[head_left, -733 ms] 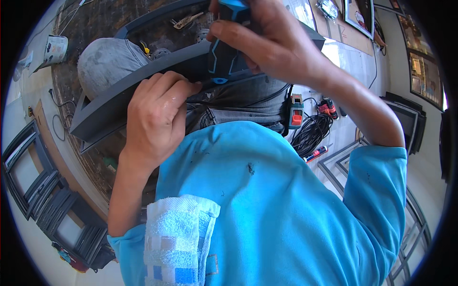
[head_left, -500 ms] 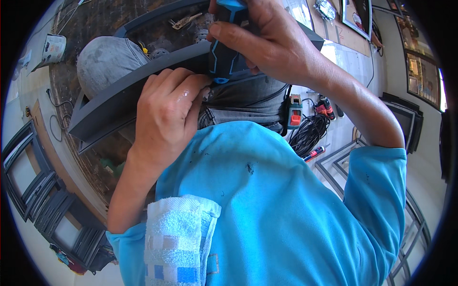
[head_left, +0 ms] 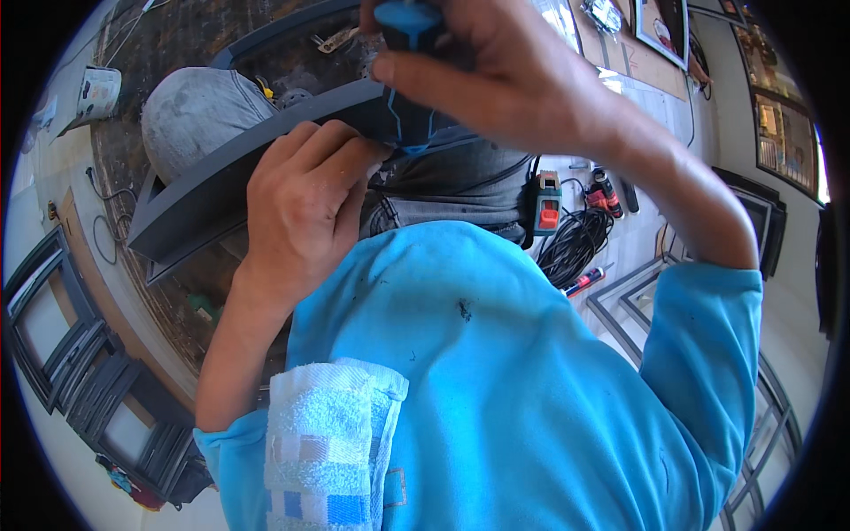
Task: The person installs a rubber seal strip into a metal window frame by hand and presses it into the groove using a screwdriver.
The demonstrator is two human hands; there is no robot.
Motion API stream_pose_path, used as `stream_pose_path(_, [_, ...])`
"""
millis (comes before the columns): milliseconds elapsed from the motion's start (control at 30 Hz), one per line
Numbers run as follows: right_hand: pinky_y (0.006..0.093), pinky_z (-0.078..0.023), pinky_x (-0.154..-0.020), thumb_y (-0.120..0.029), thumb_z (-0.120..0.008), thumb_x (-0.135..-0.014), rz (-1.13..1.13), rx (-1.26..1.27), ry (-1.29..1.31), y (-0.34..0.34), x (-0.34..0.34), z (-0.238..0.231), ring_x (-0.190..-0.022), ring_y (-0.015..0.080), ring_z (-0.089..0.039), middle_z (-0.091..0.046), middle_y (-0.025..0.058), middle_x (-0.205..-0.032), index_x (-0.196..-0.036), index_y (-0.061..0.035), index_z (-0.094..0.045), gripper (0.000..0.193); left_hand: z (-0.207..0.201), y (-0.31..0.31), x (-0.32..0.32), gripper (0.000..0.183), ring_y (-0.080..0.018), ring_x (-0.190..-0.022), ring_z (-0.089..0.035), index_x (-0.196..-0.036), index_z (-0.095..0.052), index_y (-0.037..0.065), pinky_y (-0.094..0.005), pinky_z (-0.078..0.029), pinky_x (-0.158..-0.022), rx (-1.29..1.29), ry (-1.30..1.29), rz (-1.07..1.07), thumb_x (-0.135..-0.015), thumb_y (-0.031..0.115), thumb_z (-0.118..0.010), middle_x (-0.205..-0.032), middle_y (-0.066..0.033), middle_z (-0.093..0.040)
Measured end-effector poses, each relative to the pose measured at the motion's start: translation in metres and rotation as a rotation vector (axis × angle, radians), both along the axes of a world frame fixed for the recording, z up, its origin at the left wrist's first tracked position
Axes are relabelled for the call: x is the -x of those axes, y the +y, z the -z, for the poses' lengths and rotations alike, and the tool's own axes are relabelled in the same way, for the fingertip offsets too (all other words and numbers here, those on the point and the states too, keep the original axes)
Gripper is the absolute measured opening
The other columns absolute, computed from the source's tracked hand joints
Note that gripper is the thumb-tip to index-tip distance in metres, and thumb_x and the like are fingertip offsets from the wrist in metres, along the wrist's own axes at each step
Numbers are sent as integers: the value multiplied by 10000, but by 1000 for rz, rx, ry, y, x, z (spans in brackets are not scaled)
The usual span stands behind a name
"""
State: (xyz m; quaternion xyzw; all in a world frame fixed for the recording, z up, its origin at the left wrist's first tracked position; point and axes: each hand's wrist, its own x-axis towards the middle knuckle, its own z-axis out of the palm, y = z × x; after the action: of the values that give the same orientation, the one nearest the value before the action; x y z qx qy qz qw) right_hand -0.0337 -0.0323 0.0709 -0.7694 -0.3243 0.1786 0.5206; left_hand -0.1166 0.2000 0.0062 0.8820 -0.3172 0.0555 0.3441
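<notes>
My right hand (head_left: pixel 513 84) is closed round a black-and-blue hand tool (head_left: pixel 410 119), gripping its upper part. A blue cap tops the tool, and its lower end sits beside the long dark grey frame (head_left: pixel 199 199) lying across my lap. The tool's exact kind does not show clearly. On the near side of that frame, my left hand (head_left: pixel 301 190) has its fingers bent over the bar, with the fingertips close to the tool's lower end. What those fingertips pinch, if anything besides the frame, is hidden.
A green-grey tool with a red button (head_left: pixel 548 208) lies right of my legs, by a coiled black cable (head_left: pixel 575 243) and a red-black tool (head_left: pixel 606 195). Dark frames (head_left: pixel 84 350) are stacked at left. A white tub (head_left: pixel 99 93) stands at far left.
The top of the black-and-blue tool has tipped a little left and toward me with my right hand, which is blurred. My left hand has shifted slightly left and stays at the frame.
</notes>
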Motion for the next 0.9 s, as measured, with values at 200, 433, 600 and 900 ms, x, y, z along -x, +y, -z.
stream_pose_path(200, [319, -461, -683, -120, -584, -1027, 12, -186, -13, 14, 10, 22, -808, 138, -567, -614, 73, -927, -1255, 1, -467, 284, 2, 1, 3, 237, -303, -833, -630, -992, -708, 75, -414, -502, -737, 26, -12, -7, -773, -16, -711, -904, -68, -664])
stream_pose_path(433, [302, -458, -614, -139, -614, -1018, -35, 16, 118, 1, -4, 11, -702, 123, -561, -624, 50, -853, -1238, -3, -485, 289, -2, -14, 4, 105, -292, -810, -624, -927, -699, 83, -412, -476, -698, -3, -17, -82, -834, 94, -748, -863, -54, -652])
stream_pose_path(600, [256, -454, -499, -168, -625, -1035, 146, -86, 338, -2, 0, -19, -589, 78, -574, -675, 43, -841, -1222, 1, -506, 279, 3, -10, 5, 95, -280, -799, -622, -907, -700, 85, -409, -468, -687, 35, -23, -74, -828, 96, -750, -848, -46, -649])
stream_pose_path(900, [277, -443, -672, -88, -573, -1039, -28, -209, 637, -12, -13, -53, -814, 99, -547, -606, 57, -974, -1328, -16, -447, 324, 1, -11, -1, 155, -274, -787, -624, -879, -683, 81, -404, -490, -676, 8, -83, -2, -743, 17, -719, -860, -49, -650])
